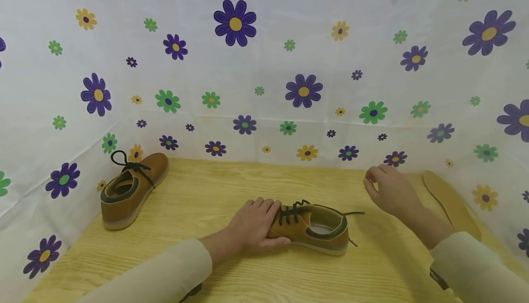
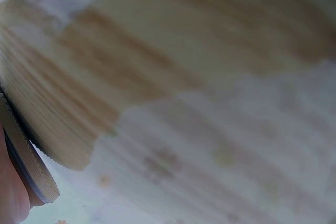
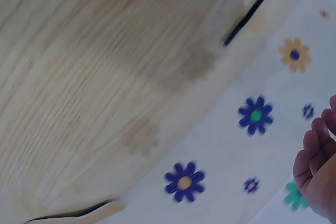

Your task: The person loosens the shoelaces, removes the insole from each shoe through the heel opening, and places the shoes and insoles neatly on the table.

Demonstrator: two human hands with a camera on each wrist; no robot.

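Observation:
My left hand (image 1: 254, 224) grips the toe of a brown leather shoe (image 1: 340, 236), fingers over its far side and thumb along the near side. The shoe lies on its sole, heel to the right, with dark laces (image 1: 295, 212) through its eyelets and loose lace ends trailing behind the heel. In the left wrist view only the edge of the shoe's sole (image 2: 37, 174) shows beside part of the hand. Raised to the right of the shoe, my right hand (image 1: 390, 190) has loosely curled fingers and nothing in them. A tan insole (image 1: 452, 202) lies to its right.
A matching brown shoe (image 1: 142, 197) with its lace tied in a bow stands at the left end of the wooden table (image 1: 231, 179). White flowered cloth (image 1: 264, 64) rises behind the table and along both sides.

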